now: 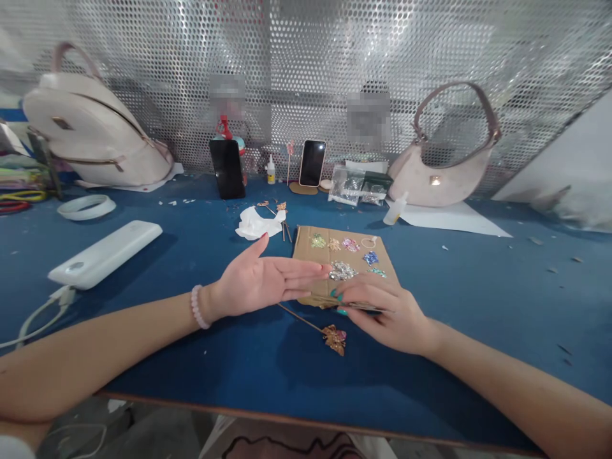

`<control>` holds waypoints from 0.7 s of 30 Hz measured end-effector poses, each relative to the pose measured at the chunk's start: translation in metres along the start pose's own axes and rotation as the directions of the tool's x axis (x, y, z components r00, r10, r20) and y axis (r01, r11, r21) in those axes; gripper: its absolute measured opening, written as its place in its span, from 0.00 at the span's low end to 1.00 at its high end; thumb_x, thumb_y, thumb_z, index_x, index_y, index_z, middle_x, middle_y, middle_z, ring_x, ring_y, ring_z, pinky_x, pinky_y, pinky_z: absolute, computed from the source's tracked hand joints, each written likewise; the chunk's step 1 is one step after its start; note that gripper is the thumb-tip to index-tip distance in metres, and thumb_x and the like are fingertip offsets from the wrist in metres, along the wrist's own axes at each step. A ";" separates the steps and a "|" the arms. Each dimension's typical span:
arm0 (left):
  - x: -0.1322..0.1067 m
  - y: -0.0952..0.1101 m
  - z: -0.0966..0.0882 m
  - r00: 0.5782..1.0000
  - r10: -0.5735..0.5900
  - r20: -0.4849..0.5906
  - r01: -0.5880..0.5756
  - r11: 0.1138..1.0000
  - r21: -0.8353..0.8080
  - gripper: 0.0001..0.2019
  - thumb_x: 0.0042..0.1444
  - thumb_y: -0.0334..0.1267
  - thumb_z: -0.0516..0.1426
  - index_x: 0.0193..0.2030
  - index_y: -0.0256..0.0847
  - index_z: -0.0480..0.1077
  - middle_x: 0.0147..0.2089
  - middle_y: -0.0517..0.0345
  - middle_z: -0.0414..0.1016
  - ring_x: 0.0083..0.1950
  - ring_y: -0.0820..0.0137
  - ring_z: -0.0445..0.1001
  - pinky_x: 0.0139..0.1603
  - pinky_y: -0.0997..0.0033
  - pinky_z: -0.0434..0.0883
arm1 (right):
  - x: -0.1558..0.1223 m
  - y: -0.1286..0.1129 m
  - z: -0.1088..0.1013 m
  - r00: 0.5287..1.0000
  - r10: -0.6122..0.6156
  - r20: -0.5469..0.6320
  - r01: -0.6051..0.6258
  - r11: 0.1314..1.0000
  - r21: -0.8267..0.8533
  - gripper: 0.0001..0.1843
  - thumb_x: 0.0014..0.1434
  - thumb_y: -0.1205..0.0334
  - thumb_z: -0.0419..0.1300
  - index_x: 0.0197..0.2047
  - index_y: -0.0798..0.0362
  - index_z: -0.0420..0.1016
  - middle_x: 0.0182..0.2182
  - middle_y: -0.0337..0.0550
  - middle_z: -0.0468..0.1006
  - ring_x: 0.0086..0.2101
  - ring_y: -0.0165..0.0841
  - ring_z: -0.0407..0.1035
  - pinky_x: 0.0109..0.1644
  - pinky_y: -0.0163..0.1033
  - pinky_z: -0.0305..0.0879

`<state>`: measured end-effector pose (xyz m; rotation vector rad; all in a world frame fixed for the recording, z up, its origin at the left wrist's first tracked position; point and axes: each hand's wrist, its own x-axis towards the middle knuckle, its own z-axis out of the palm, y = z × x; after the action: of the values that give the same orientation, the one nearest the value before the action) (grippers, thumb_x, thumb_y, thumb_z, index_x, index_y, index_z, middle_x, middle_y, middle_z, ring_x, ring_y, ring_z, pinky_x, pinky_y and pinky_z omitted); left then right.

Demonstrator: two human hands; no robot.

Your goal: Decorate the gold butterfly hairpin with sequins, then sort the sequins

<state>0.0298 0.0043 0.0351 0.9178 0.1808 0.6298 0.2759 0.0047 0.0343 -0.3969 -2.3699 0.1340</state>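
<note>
A butterfly-topped stick [335, 340] lies nearest on the blue desk [229, 370], its stem running far and left. Beyond it, the right hand [389, 312] pinches the near edge of a cardboard sheet [306, 258], thumb below. The left hand [261, 278] is flat and unclasped, palm showing, fingertips by the silver gems [342, 271]; contact is unclear. Farther on the sheet sit green gems [317, 240] at left and blue gems [370, 257] at right. Farthest, two phones [313, 163] stand upright.

Brown cardboard [310, 255], silver gems [343, 271], deep-blue gems [370, 257], gold butterfly ornament [334, 340], teal nails [342, 312], blue table [215, 363]
</note>
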 end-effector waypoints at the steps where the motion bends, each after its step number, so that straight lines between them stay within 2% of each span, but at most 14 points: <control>1: 0.000 -0.001 0.001 1.000 -0.003 0.022 0.003 1.000 0.025 0.36 0.63 0.58 0.35 0.58 0.28 0.63 0.65 0.45 0.53 0.68 0.56 0.45 0.63 0.58 0.50 | 0.000 0.000 0.000 1.000 0.008 0.010 -0.008 1.000 0.001 0.07 0.57 0.72 0.54 0.38 0.51 0.66 0.30 0.42 0.77 0.33 0.32 0.73 0.37 0.38 0.71; 4: -0.001 -0.005 0.006 0.998 -0.008 0.068 0.003 0.997 0.081 0.35 0.62 0.59 0.36 0.59 0.30 0.62 0.65 0.47 0.53 0.68 0.56 0.44 0.65 0.57 0.46 | 0.002 -0.002 -0.001 0.998 0.048 0.041 -0.049 0.999 0.017 0.08 0.57 0.73 0.51 0.37 0.51 0.65 0.30 0.43 0.76 0.33 0.31 0.72 0.35 0.37 0.70; 8: -0.001 -0.008 0.011 0.998 -0.028 0.058 0.021 0.992 0.127 0.36 0.61 0.60 0.36 0.59 0.31 0.62 0.66 0.48 0.51 0.68 0.56 0.43 0.65 0.57 0.46 | 0.002 -0.004 -0.003 0.995 0.076 0.063 -0.077 0.997 0.026 0.07 0.58 0.72 0.50 0.36 0.51 0.64 0.30 0.44 0.75 0.32 0.32 0.71 0.34 0.36 0.69; 17: -0.002 -0.009 0.011 0.997 -0.038 0.060 0.030 0.991 0.130 0.37 0.61 0.60 0.32 0.59 0.33 0.63 0.66 0.51 0.52 0.68 0.57 0.44 0.64 0.57 0.48 | 0.000 -0.004 -0.004 0.998 0.052 0.038 -0.051 0.998 -0.030 0.06 0.59 0.70 0.51 0.37 0.51 0.65 0.31 0.44 0.76 0.33 0.32 0.72 0.34 0.36 0.71; 21: -0.001 -0.009 0.013 0.999 -0.049 0.023 0.045 0.989 0.142 0.39 0.60 0.60 0.30 0.58 0.32 0.64 0.66 0.50 0.52 0.68 0.56 0.43 0.64 0.57 0.48 | -0.001 -0.003 -0.004 0.998 0.049 0.042 -0.046 0.997 -0.062 0.06 0.59 0.69 0.51 0.38 0.51 0.66 0.32 0.46 0.77 0.35 0.33 0.73 0.36 0.36 0.72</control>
<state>0.0377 -0.0091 0.0358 1.0554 0.2247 0.5657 0.2785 0.0013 0.0370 -0.4841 -2.4131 0.0941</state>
